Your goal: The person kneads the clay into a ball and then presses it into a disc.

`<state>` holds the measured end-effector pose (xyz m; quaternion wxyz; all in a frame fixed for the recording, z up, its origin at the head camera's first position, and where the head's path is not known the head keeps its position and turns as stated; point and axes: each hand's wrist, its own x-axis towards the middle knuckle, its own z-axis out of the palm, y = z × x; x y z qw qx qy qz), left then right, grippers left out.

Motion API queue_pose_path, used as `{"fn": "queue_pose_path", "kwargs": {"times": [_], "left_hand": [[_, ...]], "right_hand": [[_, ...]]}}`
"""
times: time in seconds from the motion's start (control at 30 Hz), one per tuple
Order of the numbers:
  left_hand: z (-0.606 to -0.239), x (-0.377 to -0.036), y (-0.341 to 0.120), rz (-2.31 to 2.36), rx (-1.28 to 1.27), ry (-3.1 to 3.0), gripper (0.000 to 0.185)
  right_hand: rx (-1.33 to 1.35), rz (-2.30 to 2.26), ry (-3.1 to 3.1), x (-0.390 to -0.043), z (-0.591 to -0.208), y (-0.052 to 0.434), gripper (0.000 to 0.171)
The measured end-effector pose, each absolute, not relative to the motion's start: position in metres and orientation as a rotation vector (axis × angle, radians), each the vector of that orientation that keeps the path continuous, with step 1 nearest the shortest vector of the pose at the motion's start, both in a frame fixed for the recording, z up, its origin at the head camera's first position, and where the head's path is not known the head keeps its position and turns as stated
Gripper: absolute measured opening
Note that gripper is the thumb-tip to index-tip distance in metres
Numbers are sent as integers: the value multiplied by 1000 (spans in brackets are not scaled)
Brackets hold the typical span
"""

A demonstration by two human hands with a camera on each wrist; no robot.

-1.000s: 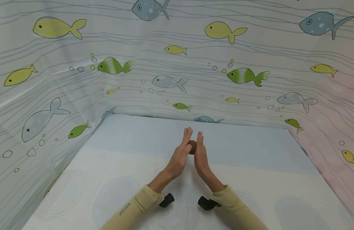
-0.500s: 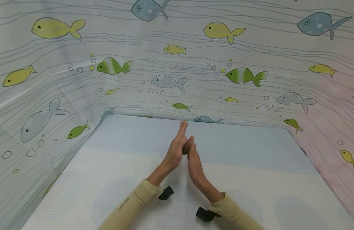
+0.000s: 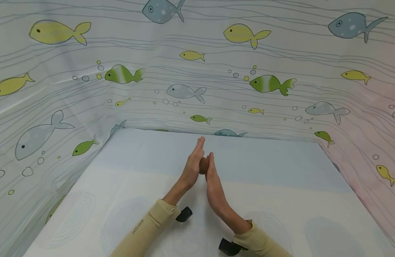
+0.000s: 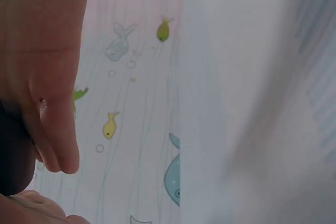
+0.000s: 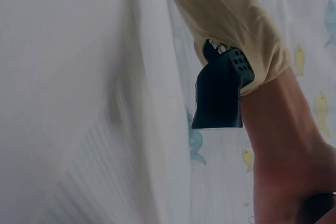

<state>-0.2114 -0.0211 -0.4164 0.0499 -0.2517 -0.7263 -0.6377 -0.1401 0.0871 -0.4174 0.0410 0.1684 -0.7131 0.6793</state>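
Note:
A small brown ball (image 3: 203,166) sits between the two palms, above the far half of the table in the head view. My left hand (image 3: 191,167) presses its left side with straight fingers pointing forward. From the other side my right hand (image 3: 215,187) lies flat against it, its fingers also straight. The left fingertips reach farther forward than the right ones. In the left wrist view the ball (image 4: 14,156) is a dark round shape at the left edge, beside straight fingers (image 4: 58,140). Only a dark part of the ball (image 5: 315,209) shows at the lower right corner of the right wrist view.
A pale blue and white cloth covers the table (image 3: 146,153). Fish-printed sheeting (image 3: 216,100) rises behind it and along both sides. Black wrist cameras stick out below the left cuff (image 3: 184,214) and the right cuff (image 3: 229,247).
The hands have shifted left in the head view with the ball between them. My right hand has slid back toward the body, while the left has moved slightly forward along it.

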Motion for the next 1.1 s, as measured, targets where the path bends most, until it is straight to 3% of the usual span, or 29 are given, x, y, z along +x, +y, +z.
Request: {"fn": "queue_pose_path", "kwargs": {"times": [0.47,1.1], "left_hand": [[-429,-206,-22,-2009,-787,-2263,64],[-436,-183,-13,-2046,-830,-2274,60]], "right_hand": [[536,1942,-2183,-141,-412,87,60],[371,1912,-2095,-175,-412,95,62]]}}
